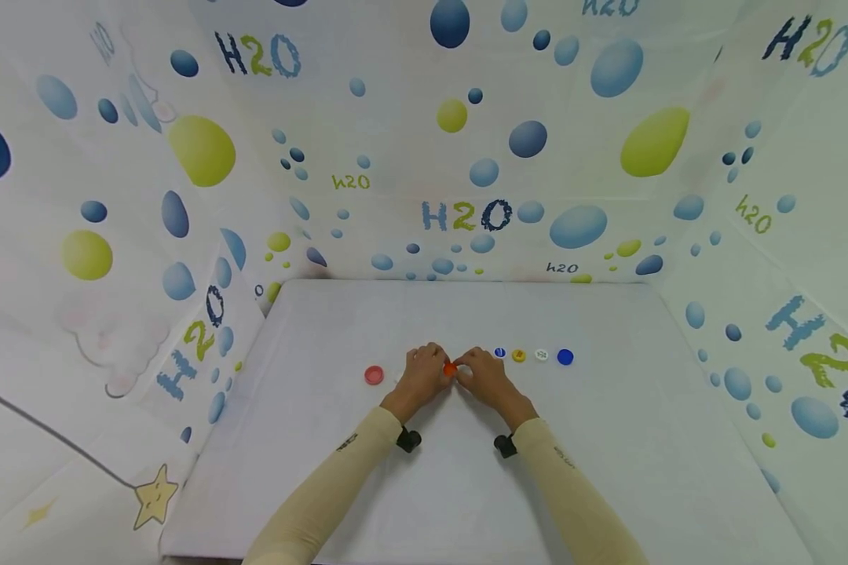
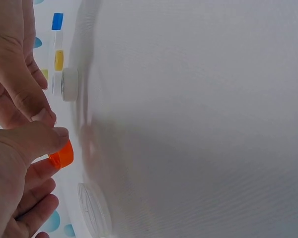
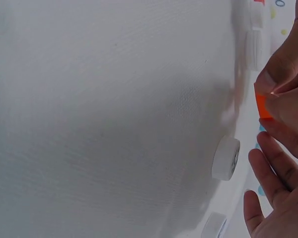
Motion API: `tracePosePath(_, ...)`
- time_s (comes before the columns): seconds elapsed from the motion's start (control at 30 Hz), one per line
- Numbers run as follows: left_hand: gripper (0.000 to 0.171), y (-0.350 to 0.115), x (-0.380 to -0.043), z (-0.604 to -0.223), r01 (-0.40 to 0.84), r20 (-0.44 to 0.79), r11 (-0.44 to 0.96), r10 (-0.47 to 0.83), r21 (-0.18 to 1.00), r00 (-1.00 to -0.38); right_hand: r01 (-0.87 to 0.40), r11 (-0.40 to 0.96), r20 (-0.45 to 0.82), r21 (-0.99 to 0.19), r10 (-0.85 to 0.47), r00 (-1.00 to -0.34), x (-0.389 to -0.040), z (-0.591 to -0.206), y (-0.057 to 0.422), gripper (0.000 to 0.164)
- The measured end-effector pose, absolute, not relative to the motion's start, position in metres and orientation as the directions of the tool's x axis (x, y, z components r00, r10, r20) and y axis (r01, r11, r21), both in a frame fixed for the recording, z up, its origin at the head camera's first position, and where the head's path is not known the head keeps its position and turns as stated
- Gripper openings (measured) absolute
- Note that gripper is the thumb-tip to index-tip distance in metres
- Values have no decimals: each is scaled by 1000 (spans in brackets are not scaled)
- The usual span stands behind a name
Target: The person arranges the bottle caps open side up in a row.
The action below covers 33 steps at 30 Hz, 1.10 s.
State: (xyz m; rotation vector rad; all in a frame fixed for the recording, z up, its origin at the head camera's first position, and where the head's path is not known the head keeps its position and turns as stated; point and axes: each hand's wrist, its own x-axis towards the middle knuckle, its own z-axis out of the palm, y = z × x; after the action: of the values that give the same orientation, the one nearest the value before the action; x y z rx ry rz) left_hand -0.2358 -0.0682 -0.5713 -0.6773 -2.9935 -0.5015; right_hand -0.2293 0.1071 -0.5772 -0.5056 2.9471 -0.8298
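A small orange bottle cap [image 1: 450, 369] is pinched between both hands, close over the white table. My left hand [image 1: 422, 372] holds it from the left, the thumb and a finger on its wall in the left wrist view. From the other side my right hand [image 1: 484, 375] grips it with thumb and forefinger, partly covering it in the right wrist view. The remaining fingers of the right hand [image 3: 283, 173] are spread loosely. On the table near the right fingers stands a white cap [image 3: 226, 158] with dark marks on its face.
A red cap [image 1: 374, 375] lies left of the hands. To their right runs a row: a blue-and-white cap [image 1: 500, 353], a yellow cap [image 1: 519, 355], a white cap [image 1: 541, 355] and a blue cap [image 1: 565, 357]. A pale ridged cap [image 2: 94, 210] stands near the left hand. Patterned walls surround the table.
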Motion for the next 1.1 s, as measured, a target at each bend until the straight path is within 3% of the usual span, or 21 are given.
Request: tracePosePath(1.1, 33, -67, -230, -575, 430, 63, 865, 429, 260, -901, -281, 883, 36, -375, -289, -957, -227, -592, 101, 27)
